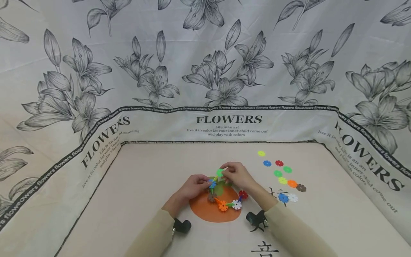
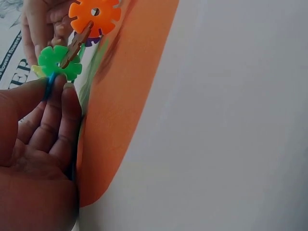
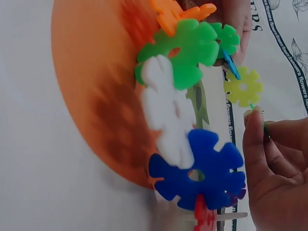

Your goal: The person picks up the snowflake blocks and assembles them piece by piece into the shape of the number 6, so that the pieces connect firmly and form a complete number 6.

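1. Starting at the fingertips: our left hand [image 1: 194, 186] has thumb and finger clamped on a blue disc [image 1: 212, 184], which shows edge-on in the left wrist view.
2. Our right hand [image 1: 239, 175] is pinching a green disc [image 1: 219, 173] at the far end of the same string of pieces. We only see a sliver of it from the right wrist.
3. Between the two hands there's a yellow disc [image 3: 244, 86] linking those pieces.
4. The rest of the chain loops down toward us: another green, then a brown disc [image 1: 212, 196], an orange disc [image 1: 223, 206], green again, a white disc [image 1: 237, 204], dark blue, and a red disc [image 1: 243, 194]. They're slotted together at angles.
5. All that sits over or beside the orange patch [image 1: 205, 210] printed on the table cover [image 1: 144, 178]; can't tell if the low part touches down.
6. Off to our right, well apart from the chain, loose discs [image 1: 292, 183] lie scattered, mixed colours.
7. Farthest out, we've got a flower-print curtain [image 1: 192, 89].
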The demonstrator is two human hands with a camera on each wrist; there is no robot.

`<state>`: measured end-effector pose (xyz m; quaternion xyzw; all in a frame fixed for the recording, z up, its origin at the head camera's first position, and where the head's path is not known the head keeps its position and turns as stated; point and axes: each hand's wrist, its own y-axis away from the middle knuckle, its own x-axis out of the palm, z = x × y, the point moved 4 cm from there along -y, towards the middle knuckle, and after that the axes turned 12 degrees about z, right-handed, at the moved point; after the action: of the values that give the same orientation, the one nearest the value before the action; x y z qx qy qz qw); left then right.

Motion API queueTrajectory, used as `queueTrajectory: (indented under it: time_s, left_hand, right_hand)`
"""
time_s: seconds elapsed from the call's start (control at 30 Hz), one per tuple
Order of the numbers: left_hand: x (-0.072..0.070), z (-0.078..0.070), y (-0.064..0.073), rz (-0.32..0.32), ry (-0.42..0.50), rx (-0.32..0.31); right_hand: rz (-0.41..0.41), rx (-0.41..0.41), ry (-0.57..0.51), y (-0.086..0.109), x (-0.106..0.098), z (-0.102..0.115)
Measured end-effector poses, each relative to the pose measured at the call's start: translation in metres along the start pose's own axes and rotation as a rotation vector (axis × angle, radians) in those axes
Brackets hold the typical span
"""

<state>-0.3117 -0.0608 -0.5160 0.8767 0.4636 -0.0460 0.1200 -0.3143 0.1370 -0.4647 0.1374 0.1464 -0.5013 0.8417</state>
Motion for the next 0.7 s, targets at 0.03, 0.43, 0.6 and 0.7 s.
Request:
queueTrajectory:
  time_s: [0.03, 0.43, 0.6, 0.7]
  left_hand:
    - [0.000, 0.000, 0.000, 0.000, -0.001, 0.000]
    - [-0.005, 0.001, 0.004, -0.043, -0.002, 0.047]
    - [-0.003, 0.000, 0.005, -0.061, 0.013, 0.058]
    - [-0.002, -0.001, 0.005, -0.062, 0.017, 0.045]
  right_hand:
    - [-0.003, 0.003, -0.007, 0.000, 0.001, 0.000]
    - [0.020, -0.030, -0.199, 0.003, 0.009, 0.005]
    - [0.024, -0.013, -0.256, 0.003, 0.011, 0.004]
    - [0.019, 0.005, -0.224, 0.003, 0.011, 0.003]
